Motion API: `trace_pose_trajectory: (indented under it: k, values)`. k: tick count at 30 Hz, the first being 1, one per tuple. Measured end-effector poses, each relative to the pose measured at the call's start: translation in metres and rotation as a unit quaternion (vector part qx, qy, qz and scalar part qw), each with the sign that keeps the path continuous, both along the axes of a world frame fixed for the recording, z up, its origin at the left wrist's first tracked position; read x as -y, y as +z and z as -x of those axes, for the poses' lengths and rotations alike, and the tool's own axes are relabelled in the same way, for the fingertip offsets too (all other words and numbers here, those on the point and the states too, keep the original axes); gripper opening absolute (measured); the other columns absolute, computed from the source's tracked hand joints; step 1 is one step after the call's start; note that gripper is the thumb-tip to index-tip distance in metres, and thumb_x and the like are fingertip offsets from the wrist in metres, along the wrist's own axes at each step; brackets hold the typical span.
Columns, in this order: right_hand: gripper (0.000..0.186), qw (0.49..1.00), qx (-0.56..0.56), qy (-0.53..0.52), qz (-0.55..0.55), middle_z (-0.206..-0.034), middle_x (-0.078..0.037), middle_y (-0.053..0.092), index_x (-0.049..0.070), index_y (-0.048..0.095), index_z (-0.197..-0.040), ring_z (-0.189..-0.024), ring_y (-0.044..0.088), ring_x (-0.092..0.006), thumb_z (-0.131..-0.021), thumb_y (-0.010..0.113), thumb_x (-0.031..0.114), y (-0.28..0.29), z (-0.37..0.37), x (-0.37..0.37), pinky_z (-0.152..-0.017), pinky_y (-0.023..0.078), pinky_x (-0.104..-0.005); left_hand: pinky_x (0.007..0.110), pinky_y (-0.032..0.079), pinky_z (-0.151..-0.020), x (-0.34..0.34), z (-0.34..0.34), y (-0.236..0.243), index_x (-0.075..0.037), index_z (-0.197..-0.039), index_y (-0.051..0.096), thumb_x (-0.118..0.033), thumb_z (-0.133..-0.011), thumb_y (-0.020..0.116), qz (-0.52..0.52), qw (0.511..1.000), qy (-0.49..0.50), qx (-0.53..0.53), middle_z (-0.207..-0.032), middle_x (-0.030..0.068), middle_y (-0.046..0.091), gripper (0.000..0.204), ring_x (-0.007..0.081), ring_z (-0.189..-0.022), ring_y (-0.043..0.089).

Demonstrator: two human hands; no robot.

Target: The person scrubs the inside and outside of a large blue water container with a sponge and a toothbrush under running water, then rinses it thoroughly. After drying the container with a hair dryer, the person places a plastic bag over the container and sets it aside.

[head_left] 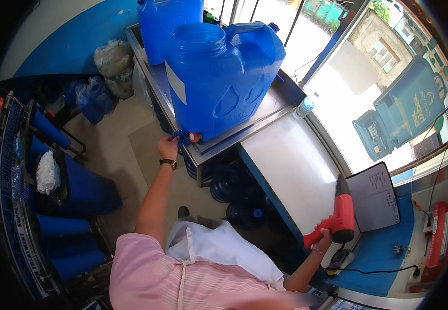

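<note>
Blue water jug: upright on steel counter, uncapped, tap at its base over counter edge. Left hand: fingers closed on tap. Right hand: fist wrapped around handle of red heat gun, held above white worktop. Second blue jug just behind.

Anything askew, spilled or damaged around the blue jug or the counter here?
No spill or damage shows. One oddity: the big blue jug on the steel table has no cap on its wide neck. The left hand is at its tap; the right hand holds a red heat gun.
</note>
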State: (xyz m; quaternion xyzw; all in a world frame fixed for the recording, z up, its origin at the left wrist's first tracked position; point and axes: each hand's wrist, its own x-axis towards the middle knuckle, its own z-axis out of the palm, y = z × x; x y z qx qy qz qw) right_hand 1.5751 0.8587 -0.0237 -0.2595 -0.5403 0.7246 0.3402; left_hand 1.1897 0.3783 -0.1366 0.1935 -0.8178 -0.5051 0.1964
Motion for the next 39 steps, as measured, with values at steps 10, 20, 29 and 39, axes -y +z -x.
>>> trace_pose_trajectory:
  k: [10, 20, 29, 39]
  values:
    - [0.069, 0.945, -0.013, 0.317, 0.076, -0.101, -0.013, 0.060, -0.003, 0.050, -0.126, -0.082, 0.061, -0.0223, -0.059, 0.063, 0.007, 0.042, 0.108, 0.181, -0.074, 0.053, -0.0337, 0.024, 0.043, -0.056, 0.001, -0.013, 0.020, -0.006, -0.075, 0.064, -0.024, -0.085, 0.078, -0.405, 0.899, -0.162, 0.053, -0.066, -0.0020, 0.057, 0.024, 0.0088, -0.059, 0.052]
    - [0.059, 0.935, 0.051, 0.349, -0.039, -0.102, -0.013, 0.062, -0.003, 0.055, -0.118, -0.083, 0.064, -0.0218, -0.060, 0.061, 0.004, 0.038, 0.118, 0.217, -0.074, 0.055, -0.0343, 0.025, 0.040, -0.052, -0.008, 0.004, 0.025, 0.000, -0.074, 0.067, -0.019, -0.078, 0.082, -0.213, 0.958, -0.192, 0.016, -0.062, -0.0019, 0.060, 0.025, 0.0063, -0.055, 0.050]
    - [0.056, 0.933, 0.088, 0.347, -0.046, -0.106, -0.014, 0.063, -0.002, 0.056, -0.118, -0.085, 0.065, -0.0219, -0.063, 0.063, 0.003, 0.031, 0.112, 0.218, -0.076, 0.055, -0.0351, 0.035, 0.047, -0.069, -0.034, -0.012, 0.043, 0.004, -0.076, 0.061, -0.017, -0.066, 0.088, 0.072, 0.976, -0.174, -0.105, -0.086, 0.0136, 0.057, 0.036, 0.0234, -0.078, 0.057]
    - [0.058, 0.918, 0.088, 0.376, -0.092, -0.113, -0.015, 0.064, -0.002, 0.055, -0.124, -0.086, 0.065, -0.0202, -0.067, 0.068, 0.000, 0.039, 0.127, 0.210, -0.077, 0.054, -0.0344, 0.039, 0.050, -0.078, -0.066, -0.013, 0.007, 0.003, -0.117, 0.044, -0.019, -0.062, 0.090, -0.182, 0.975, -0.069, -0.103, -0.098, 0.0176, 0.060, 0.075, 0.0303, -0.088, 0.061]
